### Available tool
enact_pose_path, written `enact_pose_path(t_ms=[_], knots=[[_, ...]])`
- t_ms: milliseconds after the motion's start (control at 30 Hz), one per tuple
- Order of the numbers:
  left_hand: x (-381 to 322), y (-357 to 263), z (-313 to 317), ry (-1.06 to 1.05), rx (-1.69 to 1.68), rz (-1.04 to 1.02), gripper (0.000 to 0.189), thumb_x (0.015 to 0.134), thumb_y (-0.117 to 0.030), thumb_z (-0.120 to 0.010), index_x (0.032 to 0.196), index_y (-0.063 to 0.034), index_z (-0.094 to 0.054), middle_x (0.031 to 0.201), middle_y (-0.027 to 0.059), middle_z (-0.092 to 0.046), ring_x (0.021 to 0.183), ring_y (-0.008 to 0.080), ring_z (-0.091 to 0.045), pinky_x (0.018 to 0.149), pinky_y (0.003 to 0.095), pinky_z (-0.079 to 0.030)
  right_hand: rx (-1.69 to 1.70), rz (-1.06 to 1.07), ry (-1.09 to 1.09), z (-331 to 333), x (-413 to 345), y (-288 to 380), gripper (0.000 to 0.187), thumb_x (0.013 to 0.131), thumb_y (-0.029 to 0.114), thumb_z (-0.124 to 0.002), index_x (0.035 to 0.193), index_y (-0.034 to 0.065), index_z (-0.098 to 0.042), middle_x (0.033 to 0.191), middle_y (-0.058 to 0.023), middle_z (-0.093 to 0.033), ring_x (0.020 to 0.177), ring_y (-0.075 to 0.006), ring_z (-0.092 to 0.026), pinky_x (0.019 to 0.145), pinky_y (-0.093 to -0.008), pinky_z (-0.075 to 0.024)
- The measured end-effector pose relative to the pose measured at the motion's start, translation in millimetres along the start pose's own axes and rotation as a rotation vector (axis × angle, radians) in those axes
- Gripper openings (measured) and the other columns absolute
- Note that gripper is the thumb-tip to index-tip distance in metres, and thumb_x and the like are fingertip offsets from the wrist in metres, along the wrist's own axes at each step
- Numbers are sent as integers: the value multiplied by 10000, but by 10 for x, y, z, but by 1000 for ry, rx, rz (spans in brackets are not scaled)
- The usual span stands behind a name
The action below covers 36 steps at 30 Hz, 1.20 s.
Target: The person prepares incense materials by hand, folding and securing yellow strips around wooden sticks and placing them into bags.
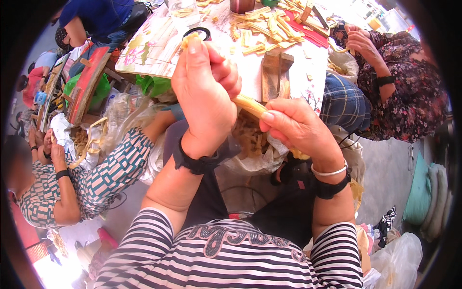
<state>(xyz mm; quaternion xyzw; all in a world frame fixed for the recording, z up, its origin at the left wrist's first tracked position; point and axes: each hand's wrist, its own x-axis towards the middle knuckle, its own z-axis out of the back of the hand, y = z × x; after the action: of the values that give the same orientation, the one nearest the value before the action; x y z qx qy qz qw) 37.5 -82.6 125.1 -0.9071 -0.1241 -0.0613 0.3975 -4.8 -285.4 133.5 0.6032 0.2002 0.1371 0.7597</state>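
Note:
A pale yellow, ridged strip stretches between my two hands over the near edge of the table. My left hand is closed around its upper part, and a ragged yellow end pokes out past the thumb. Between thumb and fingers, my right hand pinches the lower part; another yellow bit shows beneath that hand. Just beyond it, a wooden block tool with a slot stands on the table. A loose pile of cut yellow strips lies farther back. Below my hands, a plastic sack holds brownish-yellow pieces.
The table carries a black-rimmed round container, a clear plastic container and another bladed wooden tool. Co-workers sit at left and right, handling yellow strips. A red wooden bench stands at left.

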Motion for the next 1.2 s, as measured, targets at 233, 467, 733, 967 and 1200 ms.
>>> enact_pose_path(t_ms=[233, 467, 733, 967, 1200], knots=[[-46, 136, 368, 187, 766, -820, 304, 1196, -182, -618, 1010, 7, -766, 905, 148, -776, 725, 302, -758, 671, 377, -592, 961, 79, 250, -104, -83, -214, 317, 1184, 194, -710, 1408, -20, -777, 873, 32, -685, 658, -59, -558, 590, -258, -455], [-603, 338, 115, 478, 696, -278, 366, 1140, -161, -726, 1416, 62, -816, 1442, 305, -810, 1250, 459, -828, 1118, 457, -636, -309, 522, -496, -356, -172, -412, 247, 1031, 79, -780, 1247, -31, -734, 928, -214, -760, 798, -451, -768, 717, -448, -587], [-447, 288, 151, 562, 1048, -53, 298, 848, 43, -675, 1120, 35, -796, 1536, 242, -737, 1042, 208, -755, 989, 356, -626, 421, 126, -319, -154, -216, -624, 225, 1186, 209, -640, 1082, 36, -738, 758, -26, -682, 604, -148, -639, 555, -380, -492], [-524, 250, 210, 808, 1017, -390, 107, 828, -14, -695, 932, -30, -676, 889, 203, -709, 829, 463, -712, 751, 523, -599, 713, -228, 90, 52, -435, -601, 151, 1069, 193, -746, 1081, 44, -764, 737, 54, -580, 584, -63, -492, 533, -293, -402], [-632, 237, 183, 643, 944, 120, 78, 894, 21, -679, 970, 29, -665, 789, 99, -628, 692, 209, -611, 659, 353, -525, -316, 276, -388, -87, -576, -490, 227, 968, 58, -807, 1168, -49, -805, 818, 19, -726, 715, -58, -611, 642, -263, -487]])
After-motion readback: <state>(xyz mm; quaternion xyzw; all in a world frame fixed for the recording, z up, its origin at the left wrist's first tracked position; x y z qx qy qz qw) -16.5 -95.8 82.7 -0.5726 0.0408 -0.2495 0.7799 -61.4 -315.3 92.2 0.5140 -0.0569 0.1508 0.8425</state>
